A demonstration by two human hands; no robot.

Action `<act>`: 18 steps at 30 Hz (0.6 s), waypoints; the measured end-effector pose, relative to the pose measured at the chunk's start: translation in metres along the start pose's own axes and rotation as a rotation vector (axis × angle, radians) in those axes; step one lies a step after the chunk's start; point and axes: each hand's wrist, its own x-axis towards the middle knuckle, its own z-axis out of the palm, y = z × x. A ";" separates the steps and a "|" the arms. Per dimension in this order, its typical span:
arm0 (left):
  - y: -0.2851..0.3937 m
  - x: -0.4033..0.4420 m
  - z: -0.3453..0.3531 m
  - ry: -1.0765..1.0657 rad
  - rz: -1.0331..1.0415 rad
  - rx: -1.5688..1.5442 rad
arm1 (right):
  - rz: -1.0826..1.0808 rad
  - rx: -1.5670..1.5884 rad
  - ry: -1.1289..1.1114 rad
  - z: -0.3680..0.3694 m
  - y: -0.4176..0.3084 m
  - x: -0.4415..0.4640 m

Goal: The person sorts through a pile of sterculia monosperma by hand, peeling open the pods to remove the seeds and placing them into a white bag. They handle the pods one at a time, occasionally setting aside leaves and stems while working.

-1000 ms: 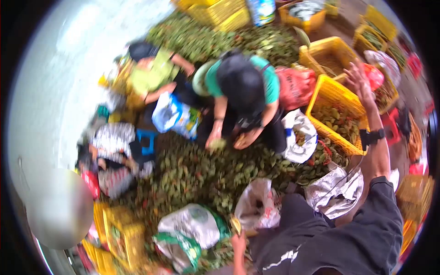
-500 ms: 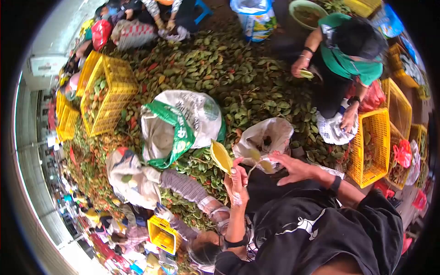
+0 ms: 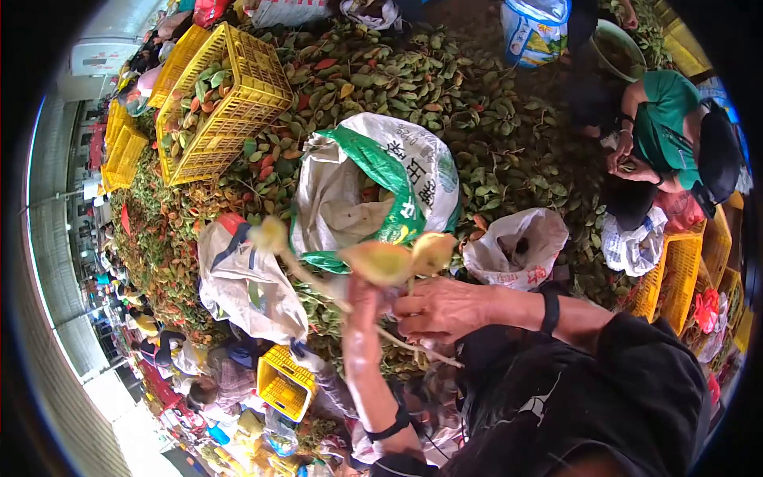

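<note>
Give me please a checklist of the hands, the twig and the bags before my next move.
- Hands free: not ok; left hand and right hand are at the twig.
- Exact finger grip: cannot tell, blurred and partly hidden.
- Green-white bag open: ok.
- Small white bag open: ok.
- Purple sleeve clear of left arm: cannot tell, very near in view.

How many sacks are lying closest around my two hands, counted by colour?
White and green sack: 1
Mostly white sacks: 2 (one with a red and blue end, one with red print)
Total: 3
</note>
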 end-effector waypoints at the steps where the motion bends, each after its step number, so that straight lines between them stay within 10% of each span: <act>1: -0.030 0.005 -0.012 -0.015 -0.232 -0.179 | -0.128 -0.087 0.016 0.004 0.008 0.015; 7: -0.074 0.061 -0.055 -0.005 -0.264 -0.723 | -0.026 -0.264 -0.163 0.050 0.062 0.051; 18: -0.049 0.232 -0.076 0.050 0.064 0.282 | 0.350 -0.422 -0.049 0.029 0.077 -0.052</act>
